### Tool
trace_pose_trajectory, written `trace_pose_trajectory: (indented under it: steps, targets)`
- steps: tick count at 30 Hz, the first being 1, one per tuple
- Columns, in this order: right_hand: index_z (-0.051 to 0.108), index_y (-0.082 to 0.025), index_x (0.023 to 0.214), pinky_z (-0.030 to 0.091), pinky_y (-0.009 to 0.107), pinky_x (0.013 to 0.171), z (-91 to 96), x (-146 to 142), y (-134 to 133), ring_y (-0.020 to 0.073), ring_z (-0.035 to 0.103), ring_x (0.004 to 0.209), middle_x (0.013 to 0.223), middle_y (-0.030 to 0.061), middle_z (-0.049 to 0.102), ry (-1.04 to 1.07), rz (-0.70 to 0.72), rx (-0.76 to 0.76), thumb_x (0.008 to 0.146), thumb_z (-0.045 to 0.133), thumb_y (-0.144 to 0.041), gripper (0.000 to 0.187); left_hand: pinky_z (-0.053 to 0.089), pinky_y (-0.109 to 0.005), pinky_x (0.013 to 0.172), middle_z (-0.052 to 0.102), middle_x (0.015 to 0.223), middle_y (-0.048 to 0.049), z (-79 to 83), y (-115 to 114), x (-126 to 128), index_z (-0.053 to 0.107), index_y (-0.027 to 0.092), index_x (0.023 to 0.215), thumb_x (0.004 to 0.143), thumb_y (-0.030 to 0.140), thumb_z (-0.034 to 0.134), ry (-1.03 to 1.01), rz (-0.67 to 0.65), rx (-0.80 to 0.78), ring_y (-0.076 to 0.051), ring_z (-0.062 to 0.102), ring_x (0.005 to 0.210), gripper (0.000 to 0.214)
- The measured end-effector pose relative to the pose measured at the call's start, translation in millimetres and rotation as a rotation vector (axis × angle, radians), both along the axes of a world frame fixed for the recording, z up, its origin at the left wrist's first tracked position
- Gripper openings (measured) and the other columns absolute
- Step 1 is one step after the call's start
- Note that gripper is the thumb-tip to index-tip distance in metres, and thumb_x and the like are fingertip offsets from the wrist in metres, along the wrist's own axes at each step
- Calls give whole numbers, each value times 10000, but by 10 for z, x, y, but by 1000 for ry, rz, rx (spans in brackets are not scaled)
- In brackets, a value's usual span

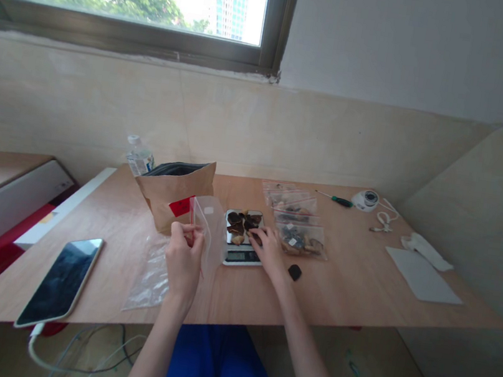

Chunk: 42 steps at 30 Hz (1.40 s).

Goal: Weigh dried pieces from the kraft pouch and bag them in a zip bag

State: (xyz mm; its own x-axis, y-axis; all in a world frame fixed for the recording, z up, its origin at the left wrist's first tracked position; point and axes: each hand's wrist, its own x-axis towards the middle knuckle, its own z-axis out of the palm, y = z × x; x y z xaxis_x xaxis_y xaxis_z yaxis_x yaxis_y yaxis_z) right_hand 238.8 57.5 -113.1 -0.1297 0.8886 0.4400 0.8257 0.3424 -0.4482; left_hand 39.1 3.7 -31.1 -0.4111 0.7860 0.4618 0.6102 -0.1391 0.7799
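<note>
My left hand (183,257) is closed on the edge of a clear zip bag (212,227), which stands upright with its red-lined side by my fingers. My right hand (268,251) reaches over a small digital scale (236,255); its fingertips pinch at a dried brown piece on the right of the pan. Several dried dark-brown pieces (237,219) and a paler one lie on that pan. Behind my left hand stands an open brown paper pouch (179,193) with a red label (181,206). Another clear bag (150,277) lies flat under my left wrist.
Several filled zip bags (303,240) lie right of the scale, near a small black lump (294,272). Farther right are a screwdriver (341,201), a white camera (366,200) and white paper (422,276). A phone (62,280) and a water bottle (140,156) are left.
</note>
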Motion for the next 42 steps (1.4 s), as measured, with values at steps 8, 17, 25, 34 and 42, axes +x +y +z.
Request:
trace_pose_trajectory:
  steps: [8,17,25,34,42]
  targets:
    - [622,-183,1027,475,342,800,18,49,25,211,585,902,961,86,584,150,78,-49,869,486,-208,210,484,-321,670,623,965,-96,109,-30,-36,524,159,981,856,250,445,62,-22,12,-189,610,752,174]
    - [626,-173,822,479,264,643,503,-159,-126,151,583,696,800,39,620,572,63,-22,797,579,-260,102,481,-322,642,608,864,-72,116,-29,66,597,155,996,855,311,482,65,-60,0,-178,592,670,240]
    - [573,-171,858,479,219,522,1023,-774,-360,105,561,552,710,-5,619,1237,142,-285,723,652,-359,244,470,-342,692,562,830,-74,-11,-40,258,653,145,942,855,297,459,28,-123,-65,-210,594,741,261]
    - [585,-175,786,487,242,557,758,-798,-398,138,591,582,676,11,635,838,-10,-222,713,594,-275,124,461,-324,633,645,800,-80,-267,-94,120,628,141,865,790,402,523,-353,-127,-189,-202,597,673,290]
    - [589,-176,780,479,241,569,774,-754,-473,136,589,590,697,12,635,707,7,-252,722,581,-229,79,433,-304,603,609,702,-33,-270,-68,82,566,163,787,776,417,531,-425,-67,-159,-179,577,619,257]
